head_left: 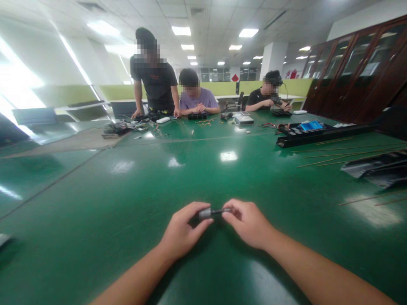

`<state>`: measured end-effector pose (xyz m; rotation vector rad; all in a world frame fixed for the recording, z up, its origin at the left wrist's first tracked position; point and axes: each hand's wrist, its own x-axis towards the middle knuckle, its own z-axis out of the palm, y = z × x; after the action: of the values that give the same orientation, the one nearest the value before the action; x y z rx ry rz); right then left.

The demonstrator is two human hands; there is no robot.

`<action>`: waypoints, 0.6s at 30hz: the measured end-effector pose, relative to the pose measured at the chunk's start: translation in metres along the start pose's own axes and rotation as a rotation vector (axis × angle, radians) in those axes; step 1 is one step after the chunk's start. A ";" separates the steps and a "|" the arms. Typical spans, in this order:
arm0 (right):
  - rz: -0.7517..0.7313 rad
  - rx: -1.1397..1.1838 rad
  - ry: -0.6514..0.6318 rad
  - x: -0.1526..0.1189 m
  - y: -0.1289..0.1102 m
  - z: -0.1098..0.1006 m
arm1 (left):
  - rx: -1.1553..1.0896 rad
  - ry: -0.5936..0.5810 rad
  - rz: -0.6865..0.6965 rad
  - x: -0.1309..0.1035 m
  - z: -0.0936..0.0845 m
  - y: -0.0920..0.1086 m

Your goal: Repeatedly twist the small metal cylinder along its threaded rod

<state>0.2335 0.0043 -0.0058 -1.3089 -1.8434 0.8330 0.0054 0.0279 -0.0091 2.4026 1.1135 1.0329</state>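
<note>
Inwardly angled, left hand (182,231) and right hand (249,222) pinch a cylindrical piece (205,213).

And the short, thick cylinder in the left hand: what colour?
The short, thick cylinder is grey; it shows best in the head view.

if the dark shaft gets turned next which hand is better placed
Probably the right hand: it pinches the shaft at its outer end, while the left hand grips the grey cylinder and could steady it.
</note>
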 end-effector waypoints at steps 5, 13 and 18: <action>-0.006 -0.001 0.006 0.000 -0.001 -0.001 | -0.005 0.007 0.001 -0.001 0.000 -0.001; 0.011 -0.017 0.014 0.001 0.001 -0.001 | -0.003 0.016 -0.003 0.001 0.000 0.000; 0.009 -0.023 0.018 0.001 0.002 -0.001 | -0.007 0.013 -0.011 0.002 -0.001 0.000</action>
<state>0.2350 0.0062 -0.0061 -1.3359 -1.8393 0.8050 0.0056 0.0294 -0.0080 2.3854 1.1247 1.0482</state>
